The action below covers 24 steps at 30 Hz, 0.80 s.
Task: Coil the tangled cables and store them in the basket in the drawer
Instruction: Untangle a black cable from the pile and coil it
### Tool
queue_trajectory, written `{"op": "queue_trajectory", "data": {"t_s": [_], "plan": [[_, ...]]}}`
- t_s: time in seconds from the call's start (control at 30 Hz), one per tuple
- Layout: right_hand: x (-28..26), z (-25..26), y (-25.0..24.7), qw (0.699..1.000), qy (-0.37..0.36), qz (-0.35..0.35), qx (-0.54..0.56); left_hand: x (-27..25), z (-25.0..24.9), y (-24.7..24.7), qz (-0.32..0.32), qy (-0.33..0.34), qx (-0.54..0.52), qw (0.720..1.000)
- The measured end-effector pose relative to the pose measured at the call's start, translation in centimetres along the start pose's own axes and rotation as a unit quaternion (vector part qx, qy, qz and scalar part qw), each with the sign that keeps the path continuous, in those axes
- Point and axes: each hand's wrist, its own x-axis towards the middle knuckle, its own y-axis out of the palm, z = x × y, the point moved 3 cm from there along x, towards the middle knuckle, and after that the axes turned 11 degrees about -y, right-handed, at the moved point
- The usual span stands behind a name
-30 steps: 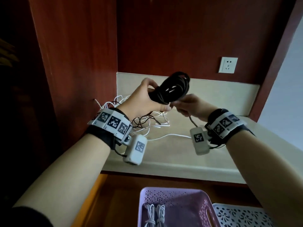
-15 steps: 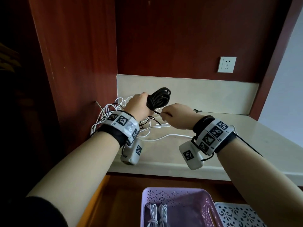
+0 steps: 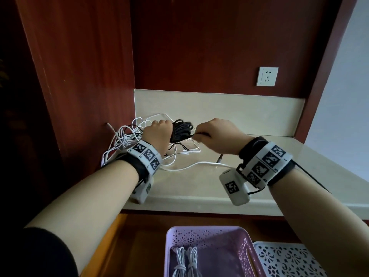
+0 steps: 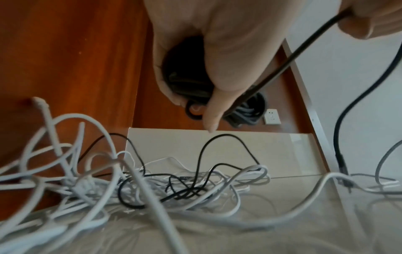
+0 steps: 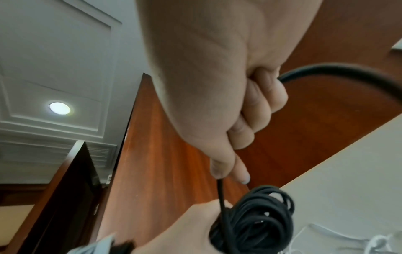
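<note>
Over the countertop (image 3: 249,188), back near the corner, both hands are up w/ one black cable coil (image 3: 180,129) between them. Left hand (image 3: 158,134) is wrapped around the coil's left side, fingers curled through the loops; left wrist view shows the bundle squeezed in the palm w/ the thumb pointing down. Right hand (image 3: 216,134) sits just beside it to the right, fist-like, thumb and forefinger pinching the free tail of the black cable (image 5: 222,194), which runs taut from the fingertips straight to the coil.

So the key relation: tail leaves the coil toward the right hand, roughly crosswise to the loops. Looks like the tail gets wound around the coil's waist, so the right hand does the travelling, left just holds steady.

Tangled white cables (image 3: 127,144) plus thin black ones lie on the counter below and left of the hands, touching the wood side panel (image 3: 79,96). Purple basket (image 3: 242,234) is in the open drawer straight below, nearer the person, w/ two white coiled cables (image 3: 186,262) already inside; white basket (image 3: 289,260) beside it. Coil isn't stored yet, prob a few wraps left.
</note>
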Motion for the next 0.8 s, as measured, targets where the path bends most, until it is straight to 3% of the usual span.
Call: {"op": "queue_trajectory", "data": {"t_s": [0.1, 0.27, 0.43, 0.53, 0.7, 0.77, 0.8], "plan": [[-0.5, -2.1, -0.7, 0.997, 0.013, -0.049, 0.051, -0.4, 0.7, -0.3, 0.013, 0.025, -0.008, 1.000], [0.9, -5.0, -1.9, 0.958, 0.045, -0.179, 0.221, -1.2, -1.3, -1.2, 0.050, 0.162, -0.073, 0.983], [1.4, -7.1, -0.5, 0.919, 0.069, -0.187, 0.340, -1.8, -1.6, -2.4, 0.012, 0.212, -0.265, 0.941], [1.2, -6.8, 1.9, 0.884, 0.070, -0.195, 0.418, -1.8, -1.3, -3.4, -0.034, 0.188, -0.350, 0.917], [1.6, -3.8, 4.9, 0.835, 0.089, -0.170, 0.516, -1.2, -1.2, -3.7, 0.001, 0.020, -0.507, 0.862], [2.3, -2.8, 5.6, 0.840, 0.086, -0.161, 0.512, -1.0, -1.1, -3.3, 0.011, -0.029, -0.541, 0.840], [2.5, -2.5, 5.7, 0.861, 0.080, -0.153, 0.478, -0.8, -0.8, -3.0, 0.012, -0.055, -0.551, 0.832]]}}
